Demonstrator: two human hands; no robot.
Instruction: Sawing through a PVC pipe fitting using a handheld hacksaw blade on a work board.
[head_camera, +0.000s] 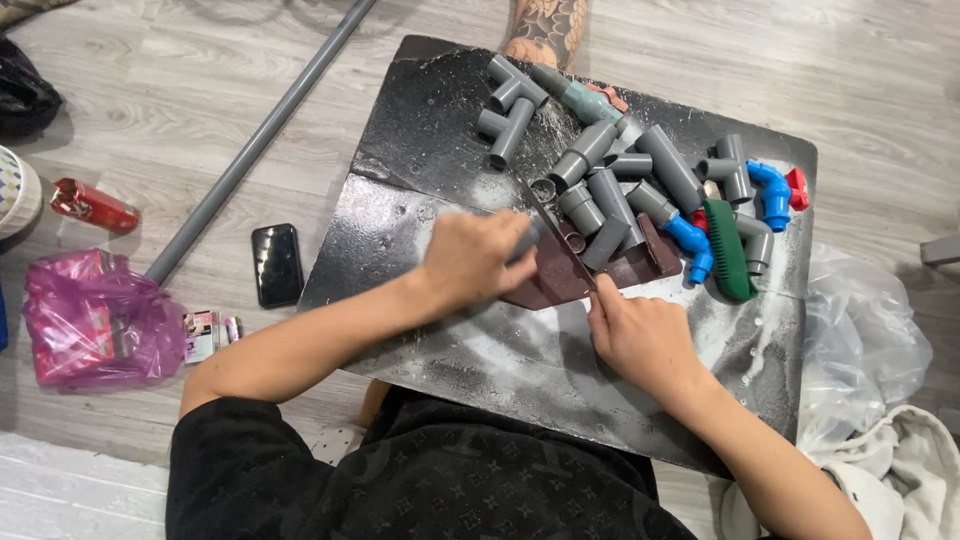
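My left hand (472, 260) is closed around a short grey pipe piece (528, 240) on the black board (420, 130). My right hand (640, 335) grips the near end of a thin saw blade (558, 235) that runs diagonally across the pipe piece toward the far side. A dark brown flat piece (560, 280) lies under the pipe and blade. Beyond it sits a heap of grey pipe fittings (600, 170), with blue fittings (772, 190) and a green-handled tool (726, 245) at the right. White dust covers the board.
A long grey pipe (250, 150) lies on the wooden floor to the left, beside a black phone (276, 263), a pink plastic bag (95, 318) and a red can (95, 205). Clear plastic and white cloth (880, 400) lie at the right. Another person's tattooed leg (545, 30) is at the board's far edge.
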